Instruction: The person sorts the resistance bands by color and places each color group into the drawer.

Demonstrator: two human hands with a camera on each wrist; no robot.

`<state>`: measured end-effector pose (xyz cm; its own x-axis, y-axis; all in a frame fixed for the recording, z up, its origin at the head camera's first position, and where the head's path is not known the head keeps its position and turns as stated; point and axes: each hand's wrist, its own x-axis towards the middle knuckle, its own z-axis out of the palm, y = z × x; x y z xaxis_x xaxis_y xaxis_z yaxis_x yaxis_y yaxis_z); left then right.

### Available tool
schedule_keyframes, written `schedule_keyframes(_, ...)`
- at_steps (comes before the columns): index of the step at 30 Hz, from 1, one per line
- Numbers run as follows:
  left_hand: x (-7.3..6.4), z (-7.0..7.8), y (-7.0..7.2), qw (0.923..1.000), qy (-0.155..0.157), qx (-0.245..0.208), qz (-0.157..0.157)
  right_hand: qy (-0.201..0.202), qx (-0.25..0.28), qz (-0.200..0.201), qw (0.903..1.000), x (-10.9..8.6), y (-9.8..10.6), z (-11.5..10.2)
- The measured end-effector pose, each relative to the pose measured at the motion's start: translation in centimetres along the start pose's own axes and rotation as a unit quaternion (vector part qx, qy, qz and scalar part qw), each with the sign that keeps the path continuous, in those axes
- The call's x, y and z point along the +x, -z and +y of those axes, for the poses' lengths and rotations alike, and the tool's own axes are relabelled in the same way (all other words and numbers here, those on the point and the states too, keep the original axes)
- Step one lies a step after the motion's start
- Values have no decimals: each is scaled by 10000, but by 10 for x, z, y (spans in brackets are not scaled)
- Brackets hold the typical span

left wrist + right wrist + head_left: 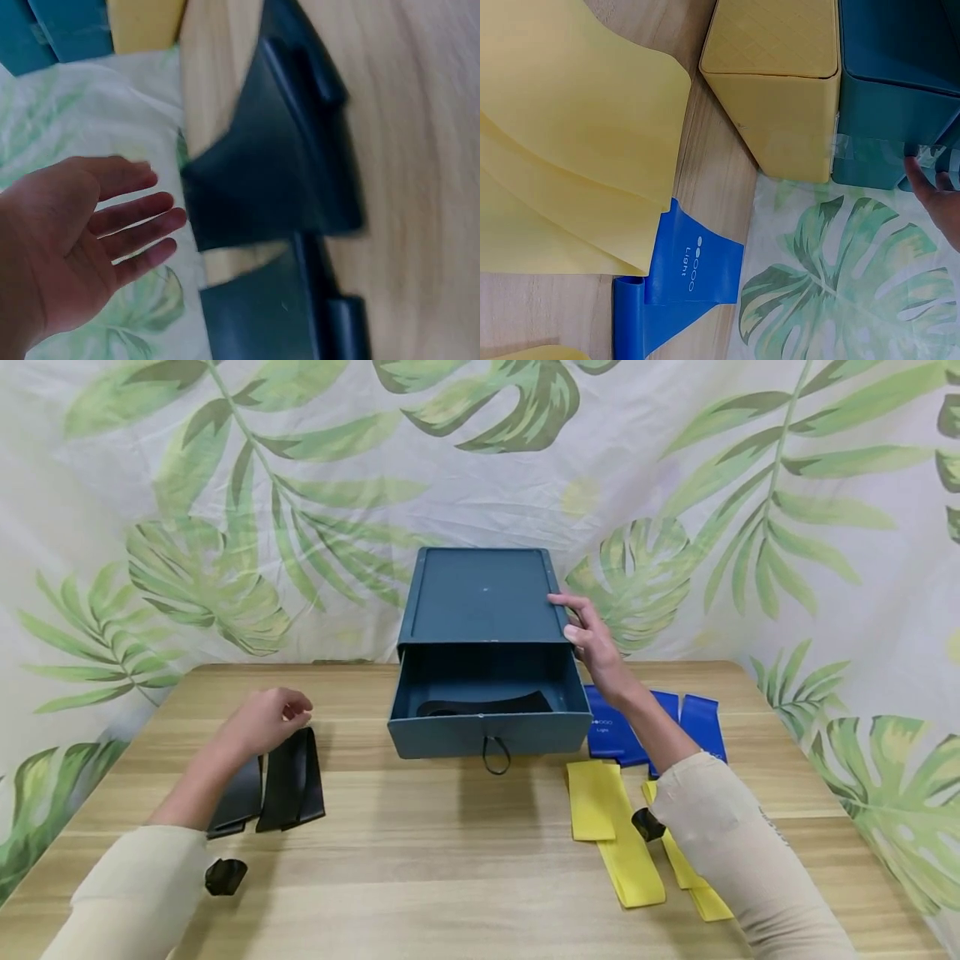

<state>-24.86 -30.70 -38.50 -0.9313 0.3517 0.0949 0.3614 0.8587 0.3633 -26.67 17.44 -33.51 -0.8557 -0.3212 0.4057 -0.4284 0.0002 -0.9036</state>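
Note:
A dark teal drawer box (483,597) stands at the back of the table, its drawer (450,739) pulled out towards me. Inside the drawer lies a black band (487,704). My right hand (600,652) touches the box's right side near the top edge, fingers extended; the right wrist view shows only its fingertips (922,180) against the teal wall. On the left, my left hand (258,720) hovers over flat, folded black bands (288,781), holding nothing. Its fingers are loosely bent, beside the black bands (262,150) in the left wrist view.
Blue bands (615,739), one printed "Light", lie right of the drawer. Folded yellow bands (592,802) lie nearer me, partly under my right forearm. A yellow box section (780,112) adjoins the teal one. A leaf-print cloth (337,527) hangs behind the table.

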Motion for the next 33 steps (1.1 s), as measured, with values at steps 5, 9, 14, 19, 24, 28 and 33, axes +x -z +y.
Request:
schedule_keyframes(5, -4, -15, -3, 9984, 196, 64, -524, 32, -11, 43, 10000, 0, -1, 1)
schedule_keyframes(9, -5, -18, -3, 9966, 262, 152, -770, 58, -2, 34, 10000, 0, -1, 0)
schedule_keyframes(14, -3, -17, 1, 9938, 244, 159, -1072, 52, -14, 19, 10000, 0, -1, 0)
schedule_keyframes(19, -2, -12, 5, 9922, 85, 100, -1237, 29, -38, 6, 10000, 0, -1, 1)
schedule_keyframes(24, -1, -2, 9, 9939, -80, -212, -1083, 24, -61, -19, 10000, -1, -1, -2)
schedule_keyframes(28, -1, 11, 17, 9934, -196, -534, -999, 39, -67, -26, 10000, -1, -2, -3)
schedule_keyframes(33, -1, 29, 27, 9942, -249, -667, -812, 19, -75, -44, 10000, 0, 0, -1)
